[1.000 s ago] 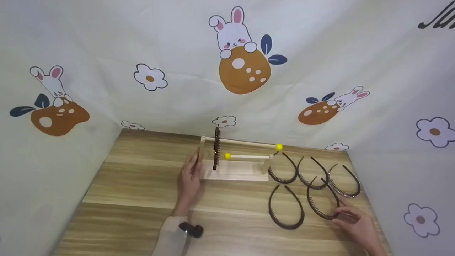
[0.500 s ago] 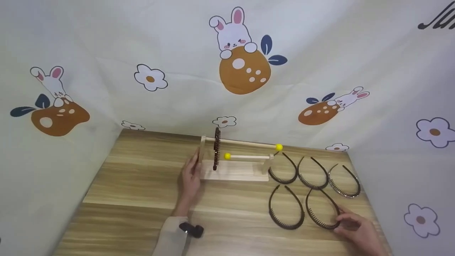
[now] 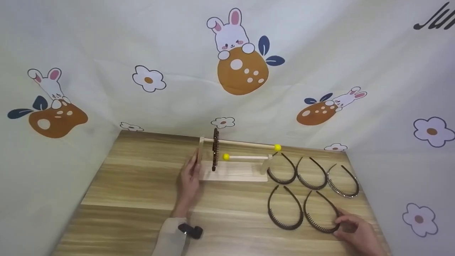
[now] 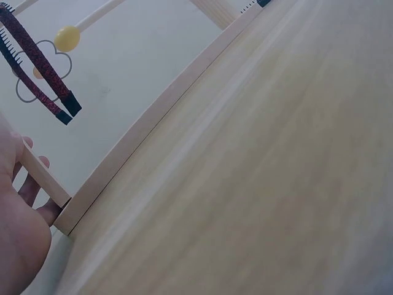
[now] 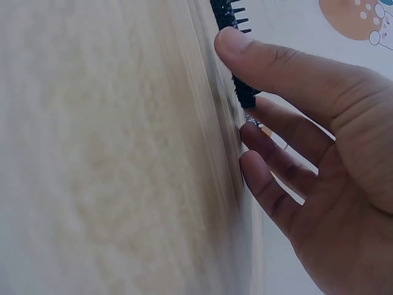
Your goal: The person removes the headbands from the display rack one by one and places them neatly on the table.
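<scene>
With thumb and index finger my right hand pinches the lower right edge of a black toothed headband. The right wrist view shows the thumb over the band, close to the tabletop. My left hand grips the left upright of a pale wooden stand, fingers behind it. Two rods with yellow ball ends, one long and one short, stick out from the stand's uprights. A dark reddish headband hangs from the long rod, its tips pointing down.
Left of the held band lies another black headband. Behind are two more dark headbands and one with shiny studs. A printed cloth walls the wood-grain table at the back and sides.
My right hand has drawn the black headband toward me and lowered it, off its overlap with the back row. My left hand and the stand have stayed put.
</scene>
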Motion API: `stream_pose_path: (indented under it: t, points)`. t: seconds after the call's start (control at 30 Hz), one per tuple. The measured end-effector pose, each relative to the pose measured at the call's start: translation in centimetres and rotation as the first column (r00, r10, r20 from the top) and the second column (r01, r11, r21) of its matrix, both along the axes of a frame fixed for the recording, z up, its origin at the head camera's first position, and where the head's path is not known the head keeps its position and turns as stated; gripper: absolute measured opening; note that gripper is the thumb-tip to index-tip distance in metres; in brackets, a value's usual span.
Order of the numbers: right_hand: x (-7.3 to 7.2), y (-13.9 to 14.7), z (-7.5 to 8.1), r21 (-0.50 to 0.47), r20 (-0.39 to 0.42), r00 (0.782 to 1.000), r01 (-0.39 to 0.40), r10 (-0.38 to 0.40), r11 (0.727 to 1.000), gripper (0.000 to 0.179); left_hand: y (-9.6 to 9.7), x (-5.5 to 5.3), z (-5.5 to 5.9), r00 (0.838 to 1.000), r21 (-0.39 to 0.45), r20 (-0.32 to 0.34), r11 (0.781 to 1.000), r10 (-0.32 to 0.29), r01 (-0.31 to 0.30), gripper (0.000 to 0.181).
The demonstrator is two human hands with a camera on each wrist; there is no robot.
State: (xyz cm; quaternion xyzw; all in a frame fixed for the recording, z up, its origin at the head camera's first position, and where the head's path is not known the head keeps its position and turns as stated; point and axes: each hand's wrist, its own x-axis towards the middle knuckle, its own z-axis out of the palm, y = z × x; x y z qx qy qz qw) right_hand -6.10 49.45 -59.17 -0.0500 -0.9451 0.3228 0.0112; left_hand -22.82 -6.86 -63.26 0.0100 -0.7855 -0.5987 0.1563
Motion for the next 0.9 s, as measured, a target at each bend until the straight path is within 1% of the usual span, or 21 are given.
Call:
stream_pose_path:
  t: [0.1,0.23,0.3,0.43,0.47,0.57,0.67,0.77,0.9]
  points:
    - [-0.1,-0.1,0.0,0.052,-0.002,1.0,-0.027,0.027,0.998,0.042,0.1,0.0,0.2,1.0,0.005,-0.023,1.0,0.0,0.0,0.049]
    - [-0.3,0.0,-0.1,0.05,-0.011,0.997,-0.073,0.074,0.996,0.049,0.2,0.0,0.4,0.999,0.017,-0.051,1.0,0.003,-0.002,0.05]
    - [-0.3,0.1,-0.2,0.035,-0.013,0.996,-0.086,0.087,0.996,0.053,0.2,0.1,0.4,0.999,0.028,-0.037,1.0,0.003,-0.002,0.05]
    - [-0.2,0.1,-0.4,0.023,-0.048,0.995,-0.09,0.091,0.996,0.061,0.1,0.1,0.4,1.0,0.026,-0.014,1.0,0.001,-0.001,0.05]
    - [-0.3,0.1,-0.4,0.009,-0.04,0.995,-0.091,0.091,0.996,0.062,0.1,0.1,0.3,1.0,0.027,-0.01,1.0,0.001,-0.001,0.05]
    - [-0.3,0.1,0.0,-0.022,0.012,0.997,-0.075,0.075,0.997,0.065,0.0,0.2,0.3,1.0,0.02,-0.002,1.0,0.006,-0.006,0.049]
    - [-0.6,-0.1,0.4,-0.002,0.083,0.996,-0.036,0.036,0.999,0.066,0.1,0.2,0.3,1.0,0.014,0.009,1.0,0.017,-0.017,0.048]
    - [-0.8,-0.4,0.7,0.061,0.085,0.996,-0.003,-0.002,0.998,0.064,0.1,0.2,0.3,1.0,0.017,0.016,1.0,0.022,-0.023,0.048]
    - [-1.3,-1.0,1.2,0.064,0.08,0.996,0.043,-0.048,0.997,0.059,0.1,0.1,0.1,1.0,0.017,0.005,1.0,0.009,-0.009,0.048]
